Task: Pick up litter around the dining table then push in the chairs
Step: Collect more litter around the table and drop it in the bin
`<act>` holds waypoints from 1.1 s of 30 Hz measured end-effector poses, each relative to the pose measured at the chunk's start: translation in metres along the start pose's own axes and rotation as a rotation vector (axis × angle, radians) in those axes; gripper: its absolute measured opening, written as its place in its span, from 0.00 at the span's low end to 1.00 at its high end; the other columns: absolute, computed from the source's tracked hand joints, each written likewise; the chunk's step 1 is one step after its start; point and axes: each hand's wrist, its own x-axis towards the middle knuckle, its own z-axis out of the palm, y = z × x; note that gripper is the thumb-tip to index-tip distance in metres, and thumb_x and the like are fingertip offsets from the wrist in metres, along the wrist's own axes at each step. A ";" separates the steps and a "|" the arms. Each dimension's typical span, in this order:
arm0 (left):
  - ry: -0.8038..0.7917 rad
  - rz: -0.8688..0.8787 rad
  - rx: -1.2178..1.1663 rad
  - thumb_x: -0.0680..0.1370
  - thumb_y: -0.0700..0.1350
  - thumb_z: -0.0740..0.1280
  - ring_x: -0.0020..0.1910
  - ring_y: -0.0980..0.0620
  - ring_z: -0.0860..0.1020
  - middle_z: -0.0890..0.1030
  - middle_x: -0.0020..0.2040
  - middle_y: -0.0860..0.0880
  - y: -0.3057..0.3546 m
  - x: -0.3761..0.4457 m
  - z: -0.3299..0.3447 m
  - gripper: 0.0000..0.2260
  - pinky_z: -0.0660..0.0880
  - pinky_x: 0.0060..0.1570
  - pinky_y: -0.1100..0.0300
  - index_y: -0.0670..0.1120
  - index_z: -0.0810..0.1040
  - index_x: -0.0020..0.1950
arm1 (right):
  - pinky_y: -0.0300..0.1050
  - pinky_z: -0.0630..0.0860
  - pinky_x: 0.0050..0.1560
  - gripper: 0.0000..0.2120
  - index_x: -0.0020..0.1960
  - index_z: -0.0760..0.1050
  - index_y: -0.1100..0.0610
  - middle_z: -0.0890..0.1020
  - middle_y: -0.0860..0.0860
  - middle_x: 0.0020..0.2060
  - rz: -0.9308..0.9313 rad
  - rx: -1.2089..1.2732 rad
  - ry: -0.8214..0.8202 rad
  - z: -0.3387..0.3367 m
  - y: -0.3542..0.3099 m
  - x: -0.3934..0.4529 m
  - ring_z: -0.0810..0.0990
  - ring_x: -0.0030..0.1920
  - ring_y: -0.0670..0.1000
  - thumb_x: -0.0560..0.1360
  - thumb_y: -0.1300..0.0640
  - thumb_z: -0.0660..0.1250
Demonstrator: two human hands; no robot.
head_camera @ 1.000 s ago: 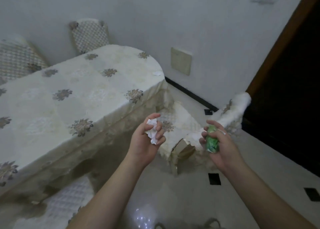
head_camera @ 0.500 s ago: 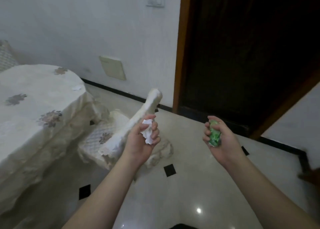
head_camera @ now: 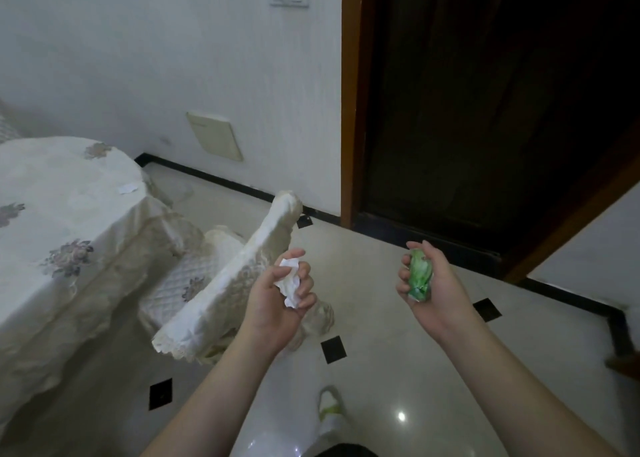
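Your view has swung right over the last second: the dining table point(head_camera: 62, 193) has slid to the left edge and a dark doorway point(head_camera: 485, 110) now fills the right, so you appear to be turning away from the table. Your grips have not changed through that turn. Your left hand point(head_camera: 277, 301) is curled round a crumpled white paper point(head_camera: 289, 285), and your right hand point(head_camera: 429, 290) is closed round a scrunched green wrapper point(head_camera: 419, 276), both held up in front of you. The turn suggests you are carrying this litter off for disposal (no bin is visible, so where it goes is a guess). Two things remain, judging by the scene: a small white scrap point(head_camera: 127, 188) lies on the tablecloth near the table's rounded end, and the covered chair point(head_camera: 221, 283) beside your left hand stands pulled out from the table, not yet pushed in.
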 end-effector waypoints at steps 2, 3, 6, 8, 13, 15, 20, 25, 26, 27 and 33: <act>-0.005 0.011 -0.033 0.68 0.39 0.60 0.26 0.54 0.63 0.69 0.34 0.48 0.010 0.022 -0.003 0.12 0.56 0.26 0.62 0.46 0.74 0.49 | 0.39 0.67 0.30 0.12 0.57 0.75 0.57 0.75 0.50 0.36 0.011 -0.022 -0.014 0.012 -0.001 0.019 0.72 0.32 0.46 0.79 0.50 0.61; -0.009 0.013 -0.049 0.68 0.39 0.60 0.27 0.54 0.63 0.69 0.34 0.48 0.015 0.034 -0.004 0.11 0.57 0.25 0.63 0.46 0.75 0.48 | 0.39 0.67 0.29 0.12 0.56 0.76 0.57 0.76 0.50 0.36 0.016 -0.038 -0.015 0.019 -0.003 0.030 0.72 0.32 0.46 0.79 0.50 0.62; -0.005 0.018 -0.073 0.69 0.40 0.59 0.27 0.54 0.64 0.69 0.35 0.49 0.031 0.072 -0.005 0.10 0.60 0.23 0.64 0.48 0.76 0.46 | 0.39 0.68 0.29 0.12 0.55 0.76 0.57 0.76 0.50 0.36 0.022 -0.063 -0.016 0.042 -0.013 0.061 0.72 0.32 0.46 0.79 0.50 0.62; -0.008 0.025 -0.094 0.69 0.39 0.59 0.26 0.54 0.64 0.69 0.35 0.48 0.041 0.096 -0.002 0.10 0.59 0.22 0.64 0.47 0.76 0.47 | 0.39 0.68 0.29 0.11 0.54 0.76 0.57 0.76 0.51 0.37 0.009 -0.071 -0.011 0.058 -0.022 0.082 0.73 0.33 0.46 0.79 0.50 0.62; -0.049 0.000 -0.104 0.70 0.39 0.59 0.26 0.54 0.62 0.69 0.35 0.47 0.067 0.148 0.007 0.10 0.55 0.23 0.64 0.44 0.75 0.49 | 0.41 0.70 0.34 0.12 0.56 0.77 0.57 0.76 0.52 0.40 -0.027 -0.064 0.003 0.095 -0.037 0.123 0.74 0.36 0.47 0.79 0.50 0.62; -0.065 -0.001 -0.107 0.68 0.39 0.62 0.26 0.54 0.62 0.68 0.35 0.46 0.077 0.165 0.012 0.12 0.58 0.21 0.66 0.43 0.74 0.51 | 0.41 0.70 0.35 0.13 0.56 0.77 0.57 0.77 0.52 0.40 -0.010 -0.059 0.008 0.105 -0.041 0.136 0.74 0.37 0.48 0.79 0.50 0.62; -0.082 0.031 -0.096 0.71 0.40 0.59 0.27 0.54 0.61 0.68 0.35 0.47 0.091 0.204 0.017 0.10 0.57 0.21 0.65 0.44 0.77 0.49 | 0.41 0.71 0.33 0.12 0.54 0.79 0.56 0.77 0.52 0.41 0.035 -0.044 -0.023 0.121 -0.056 0.176 0.74 0.38 0.48 0.78 0.49 0.64; -0.089 0.061 -0.081 0.69 0.40 0.63 0.24 0.54 0.61 0.69 0.34 0.47 0.094 0.253 0.029 0.11 0.55 0.23 0.64 0.43 0.78 0.49 | 0.41 0.72 0.37 0.11 0.53 0.79 0.57 0.77 0.51 0.39 0.048 -0.078 -0.070 0.135 -0.077 0.231 0.75 0.39 0.48 0.79 0.51 0.62; -0.085 0.069 -0.074 0.69 0.40 0.63 0.24 0.54 0.61 0.69 0.34 0.47 0.095 0.264 0.032 0.11 0.55 0.23 0.64 0.43 0.78 0.49 | 0.42 0.72 0.38 0.11 0.53 0.78 0.57 0.77 0.51 0.39 0.059 -0.073 -0.080 0.138 -0.082 0.245 0.75 0.38 0.48 0.79 0.51 0.62; -0.074 0.077 -0.063 0.69 0.40 0.62 0.24 0.54 0.61 0.69 0.34 0.47 0.095 0.276 0.035 0.10 0.55 0.24 0.63 0.43 0.78 0.49 | 0.42 0.71 0.38 0.11 0.53 0.78 0.58 0.77 0.51 0.39 0.072 -0.064 -0.095 0.141 -0.086 0.259 0.75 0.38 0.48 0.79 0.52 0.62; 0.071 0.143 -0.033 0.70 0.40 0.59 0.24 0.54 0.62 0.68 0.34 0.48 0.106 0.354 0.064 0.11 0.54 0.24 0.63 0.44 0.76 0.50 | 0.42 0.73 0.39 0.12 0.55 0.78 0.57 0.76 0.52 0.42 0.152 -0.073 -0.191 0.155 -0.129 0.351 0.75 0.38 0.47 0.78 0.50 0.64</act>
